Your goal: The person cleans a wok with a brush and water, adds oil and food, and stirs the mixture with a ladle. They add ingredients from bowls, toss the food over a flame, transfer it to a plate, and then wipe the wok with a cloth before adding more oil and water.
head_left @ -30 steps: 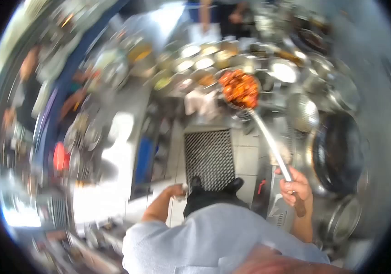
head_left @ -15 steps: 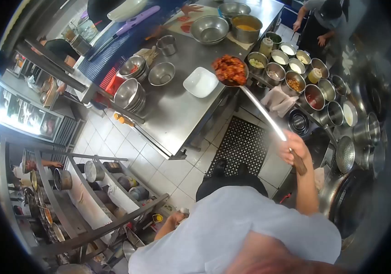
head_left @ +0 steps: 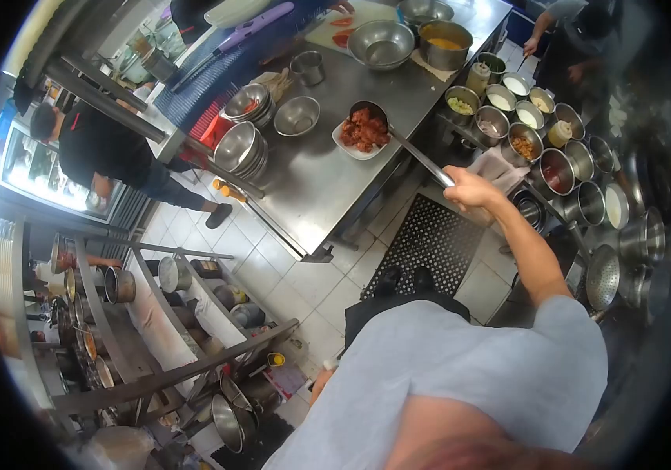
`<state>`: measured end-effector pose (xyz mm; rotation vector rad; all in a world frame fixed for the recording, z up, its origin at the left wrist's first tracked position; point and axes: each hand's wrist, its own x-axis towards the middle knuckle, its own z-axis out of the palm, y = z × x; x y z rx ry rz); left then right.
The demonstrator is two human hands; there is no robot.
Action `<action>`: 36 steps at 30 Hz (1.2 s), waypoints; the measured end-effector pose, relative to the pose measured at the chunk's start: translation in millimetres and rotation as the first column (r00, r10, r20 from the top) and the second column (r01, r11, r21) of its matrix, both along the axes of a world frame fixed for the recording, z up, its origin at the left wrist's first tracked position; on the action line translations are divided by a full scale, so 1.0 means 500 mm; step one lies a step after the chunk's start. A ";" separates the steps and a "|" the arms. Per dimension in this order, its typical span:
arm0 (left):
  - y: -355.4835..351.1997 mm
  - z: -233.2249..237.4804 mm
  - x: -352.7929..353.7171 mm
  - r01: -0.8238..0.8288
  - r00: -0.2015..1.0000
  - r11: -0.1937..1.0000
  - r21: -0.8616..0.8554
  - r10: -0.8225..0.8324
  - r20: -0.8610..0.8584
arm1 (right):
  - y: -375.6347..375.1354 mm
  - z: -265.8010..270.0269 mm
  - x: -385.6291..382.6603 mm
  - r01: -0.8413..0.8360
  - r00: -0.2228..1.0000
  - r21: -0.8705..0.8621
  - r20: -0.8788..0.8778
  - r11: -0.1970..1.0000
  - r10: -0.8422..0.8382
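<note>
My right hand [head_left: 467, 188] is closed around the long handle of a metal ladle [head_left: 423, 159]. The ladle's dark bowl is tilted over a white square bowl [head_left: 361, 154] near the edge of the steel table. Red, sauce-coated chunks of food [head_left: 364, 131] lie in the white bowl, reaching up to the ladle's lip. Low by my side, my left hand [head_left: 321, 384] is mostly hidden behind my shirt. It seems closed on a small whitish thing whose kind I cannot make out.
Steel bowls [head_left: 297, 117] and a pot of orange liquid [head_left: 445, 43] stand on the steel table [head_left: 304, 211]. Several ingredient pots [head_left: 557, 170] line my right. A black perforated mat [head_left: 422, 247] lies underfoot. One co-worker [head_left: 108, 149] is at left, another [head_left: 578, 31] at upper right.
The loaded ladle has moved over the white bowl and tipped, and the red chunks now lie in that bowl. A co-worker has come into fuller view at left.
</note>
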<state>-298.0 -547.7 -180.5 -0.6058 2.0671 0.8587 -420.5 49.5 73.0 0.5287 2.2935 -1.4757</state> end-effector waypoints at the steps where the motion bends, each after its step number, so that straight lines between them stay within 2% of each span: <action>1: -0.002 -0.014 0.012 0.029 0.999 0.999 -0.038 -0.031 -0.042 | -0.001 -0.012 -0.001 0.017 1.000 0.035 -0.014 0.999 -0.016; 2: -0.002 -0.029 0.023 0.059 0.994 0.995 -0.076 -0.065 -0.084 | -0.003 -0.023 0.000 0.016 1.000 0.033 -0.013 0.999 -0.016; 4: 0.002 -0.062 0.035 0.114 0.976 0.982 -0.150 -0.138 -0.166 | -0.006 -0.037 0.001 0.003 0.992 0.170 -0.122 0.985 0.018; 10: -0.022 -0.178 0.091 0.243 0.854 0.888 -0.390 -0.387 -0.349 | -0.032 -0.045 -0.003 -0.009 0.986 0.360 -0.149 0.933 0.068; 11: 0.007 -0.124 0.071 0.279 0.820 0.858 -0.432 -0.447 -0.357 | -0.038 -0.063 0.004 0.007 0.983 0.421 -0.170 0.907 0.072; 12: 0.092 -0.107 -0.041 0.288 0.810 0.867 -0.405 -0.447 -0.380 | -0.035 -0.088 0.015 0.030 0.957 0.515 -0.262 0.857 0.124; 13: 0.299 0.117 -0.174 0.040 0.902 0.975 0.221 0.060 -0.428 | -0.043 -0.140 0.018 0.066 0.920 0.592 -0.348 0.804 0.181; 14: 0.320 0.010 -0.204 0.016 0.849 0.995 0.100 0.040 -0.527 | -0.051 -0.193 0.016 0.159 0.888 0.674 -0.418 0.721 0.194; 15: 0.296 0.062 -0.176 0.065 0.918 0.988 0.139 -0.004 -0.397 | -0.064 -0.227 0.026 0.161 0.927 0.649 -0.358 0.743 0.111; 16: 0.347 0.086 -0.210 0.081 0.947 0.966 0.246 0.002 -0.322 | -0.071 -0.227 0.024 0.163 0.927 0.616 -0.364 0.770 0.095; 18: 0.370 0.048 -0.222 -0.118 0.936 0.840 0.529 0.272 -0.223 | -0.064 -0.206 0.016 0.208 0.894 0.584 -0.439 0.785 0.090; 19: 0.380 0.054 -0.233 -0.175 0.950 0.817 0.550 0.287 -0.124 | -0.055 -0.201 0.024 0.230 0.871 0.579 -0.480 0.782 0.100; 20: 0.379 0.066 -0.249 -0.236 0.955 0.803 0.548 0.297 -0.024 | -0.053 -0.195 0.039 0.248 0.873 0.548 -0.484 0.799 0.061; 21: 0.378 0.082 -0.264 -0.236 0.956 0.759 0.607 0.295 0.003 | -0.061 -0.143 0.056 0.242 0.908 0.395 -0.414 0.886 -0.064; 23: 0.377 0.094 -0.300 -0.233 0.947 0.636 0.736 0.319 0.024 | -0.063 -0.100 0.098 0.345 0.904 0.191 -0.329 0.919 -0.272; 24: 0.382 0.094 -0.308 -0.235 0.936 0.550 0.801 0.350 0.034 | -0.060 -0.099 0.121 0.351 0.905 0.185 -0.319 0.918 -0.281; 25: 0.398 0.131 -0.304 -0.236 0.938 0.559 0.795 0.345 0.037 | -0.059 -0.097 0.148 0.390 0.871 -0.076 -0.292 0.918 -0.395; 26: 0.425 0.203 -0.307 -0.345 0.911 0.427 0.836 0.368 0.188 | -0.054 -0.096 0.170 0.408 0.834 -0.330 -0.244 0.851 -0.495; 27: 0.445 0.254 -0.309 -0.450 0.867 0.288 0.846 0.369 0.335 | -0.050 -0.104 0.193 0.411 0.832 -0.338 -0.242 0.847 -0.500; 29: 0.418 0.262 -0.307 -0.446 0.885 0.352 0.823 0.311 0.347 | -0.064 -0.149 0.265 0.442 0.775 -0.611 -0.108 0.657 -0.622; 30: 0.392 0.237 -0.306 -0.468 0.880 0.273 0.841 0.237 0.413 | -0.073 -0.172 0.300 0.465 0.763 -0.662 -0.037 0.588 -0.645; 31: 0.386 0.233 -0.301 -0.491 0.870 0.188 0.851 0.156 0.468 | -0.080 -0.193 0.338 0.480 0.756 -0.666 -0.015 0.571 -0.654; 32: 0.381 0.232 -0.293 -0.416 0.908 0.280 0.865 0.184 0.377 | -0.083 -0.212 0.377 0.481 0.748 -0.744 0.073 0.464 -0.660; 33: 0.397 0.250 -0.287 -0.416 0.909 0.292 0.861 0.175 0.379 | -0.089 -0.228 0.411 0.478 0.738 -0.807 0.154 0.347 -0.657; 34: 0.418 0.273 -0.279 -0.354 0.922 0.498 0.791 0.327 0.207 | -0.100 -0.239 0.440 0.545 0.706 -0.785 0.241 0.295 -0.666; 35: 0.431 0.284 -0.278 -0.310 0.907 0.677 0.667 0.420 -0.005 | -0.114 -0.249 0.472 0.552 0.692 -0.785 0.241 0.283 -0.681; 36: 0.403 0.258 -0.306 -0.136 0.931 0.685 0.716 0.335 -0.144 | -0.129 -0.256 0.501 0.586 0.653 -0.794 0.344 0.163 -0.675</action>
